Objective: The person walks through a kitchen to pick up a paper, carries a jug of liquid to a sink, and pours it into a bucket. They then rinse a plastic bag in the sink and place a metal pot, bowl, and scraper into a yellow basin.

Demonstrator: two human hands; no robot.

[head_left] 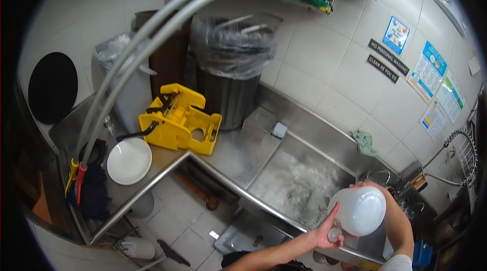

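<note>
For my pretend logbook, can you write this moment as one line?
left hand: holds white container | right hand: same container | place: sink | inside sink: water

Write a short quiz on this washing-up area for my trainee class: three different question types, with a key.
1. Multiple choice: what do the left hand and right hand hold?
A) a green cloth
B) a white dish
C) a spray hose
2. True or false: the yellow wringer sits on the steel counter, beside a white plate.
3. Fill in: the lower black sign reads "CLEAN AS YOU ___".

Key: 1 B; 2 true; 3 GO.
</note>
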